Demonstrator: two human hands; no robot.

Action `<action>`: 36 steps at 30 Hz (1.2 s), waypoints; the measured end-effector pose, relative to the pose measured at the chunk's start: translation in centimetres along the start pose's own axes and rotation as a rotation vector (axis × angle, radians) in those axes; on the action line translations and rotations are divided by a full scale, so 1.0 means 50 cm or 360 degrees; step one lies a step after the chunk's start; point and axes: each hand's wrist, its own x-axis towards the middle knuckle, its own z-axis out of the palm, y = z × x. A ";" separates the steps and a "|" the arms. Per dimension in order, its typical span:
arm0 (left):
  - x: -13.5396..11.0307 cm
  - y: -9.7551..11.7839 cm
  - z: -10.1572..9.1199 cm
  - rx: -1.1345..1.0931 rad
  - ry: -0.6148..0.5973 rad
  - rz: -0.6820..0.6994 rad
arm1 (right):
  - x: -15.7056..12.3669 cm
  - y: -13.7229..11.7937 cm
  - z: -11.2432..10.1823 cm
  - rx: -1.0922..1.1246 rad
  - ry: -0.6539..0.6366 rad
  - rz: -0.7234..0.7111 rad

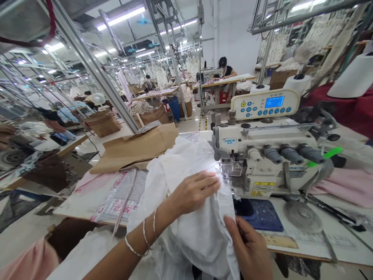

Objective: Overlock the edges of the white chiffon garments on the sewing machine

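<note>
A heap of white fabric [186,233] spreads over the table's front and hangs off its edge. Its right edge runs up to the presser foot area of a Jack sewing machine [262,144], where a small lamp shines. My left hand [195,190], with bangles on the wrist, lies flat on the cloth just before the needle area, fingers stretched out. Lower right, my right hand [247,241] pinches the fabric's edge between thumb and fingers. The needle itself is too small to make out.
Brown paper [140,146] and a bubble-wrap sheet [122,198] lie left of the cloth. A blue pad [262,216] and a round metal plate [303,216] are right of my hands. Thread cones [352,76] stand behind the machine. A person [225,72] sits farther off.
</note>
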 end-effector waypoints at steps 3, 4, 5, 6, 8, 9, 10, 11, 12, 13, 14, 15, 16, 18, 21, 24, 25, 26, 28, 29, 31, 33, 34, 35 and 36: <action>0.016 0.003 -0.006 0.0133 -0.0026 0.0020 | 0.006 -0.006 0.004 0.0104 0.0034 -0.0033; 0.021 0.011 -0.008 0.0173 -0.0009 0.0027 | 0.007 -0.008 0.005 0.0134 0.0038 -0.0042; 0.024 0.022 -0.009 0.0202 0.0010 0.0026 | 0.007 -0.009 0.005 0.0152 0.0044 -0.0043; 0.027 0.035 -0.009 0.0219 0.0028 0.0012 | 0.007 -0.011 0.005 0.0157 0.0049 -0.0039; 0.027 0.059 -0.007 0.0208 0.0043 -0.0050 | 0.007 -0.012 0.003 0.0131 0.0054 -0.0025; 0.025 0.067 -0.005 0.0191 0.0040 -0.0088 | 0.008 -0.012 0.001 0.0112 0.0054 -0.0021; 0.023 0.071 -0.003 0.0170 0.0030 -0.0119 | 0.008 -0.011 0.000 0.0093 0.0050 -0.0020; 0.021 0.071 -0.001 0.0148 0.0023 -0.0137 | 0.009 -0.010 -0.002 0.0079 0.0041 -0.0019; 0.020 0.068 0.001 0.0126 0.0019 -0.0144 | 0.010 -0.009 -0.003 0.0074 0.0029 -0.0015; 0.019 0.063 0.002 0.0111 0.0012 -0.0144 | 0.011 -0.007 -0.003 0.0073 0.0021 -0.0009; 0.019 0.058 0.003 0.0110 0.0005 -0.0141 | 0.012 -0.006 -0.003 0.0081 0.0012 -0.0003; 0.020 0.054 0.002 0.0125 0.0008 -0.0138 | 0.013 -0.005 -0.002 0.0097 0.0003 0.0001; 0.021 0.052 0.002 0.0154 0.0023 -0.0139 | 0.014 -0.005 -0.001 0.0119 -0.0004 -0.0002; 0.022 0.058 0.000 0.0216 0.0055 -0.0144 | 0.015 -0.007 0.002 0.0162 -0.0006 -0.0026; 0.017 0.080 0.001 0.0252 0.0029 -0.0138 | 0.012 -0.014 0.004 0.0176 0.0028 -0.0064; 0.009 0.088 0.006 0.0228 0.0048 -0.0168 | 0.011 -0.018 0.002 0.0184 0.0062 -0.0056; 0.008 0.084 0.007 0.0208 0.0074 -0.0181 | 0.011 -0.019 0.002 0.0186 0.0069 -0.0049; 0.007 0.079 0.008 0.0184 0.0097 -0.0188 | 0.012 -0.018 0.001 0.0186 0.0072 -0.0043; 0.010 0.066 0.007 0.0154 0.0099 -0.0180 | 0.014 -0.015 0.000 0.0166 0.0058 -0.0042; 0.011 0.061 0.006 0.0158 0.0089 -0.0175 | 0.016 -0.014 0.000 0.0155 0.0042 -0.0041; 0.013 0.060 0.002 0.0200 0.0075 -0.0153 | 0.018 -0.011 0.001 0.0146 0.0021 -0.0040; 0.011 0.067 0.000 0.0245 0.0071 -0.0135 | 0.020 -0.010 0.002 0.0159 0.0032 -0.0041; 0.008 0.071 0.000 0.0253 0.0067 -0.0135 | 0.020 -0.011 0.002 0.0173 0.0044 -0.0046; 0.004 0.074 0.002 0.0246 0.0061 -0.0146 | 0.021 -0.011 0.002 0.0185 0.0055 -0.0055; 0.001 0.075 0.005 0.0221 0.0057 -0.0174 | 0.022 -0.012 0.002 0.0193 0.0064 -0.0062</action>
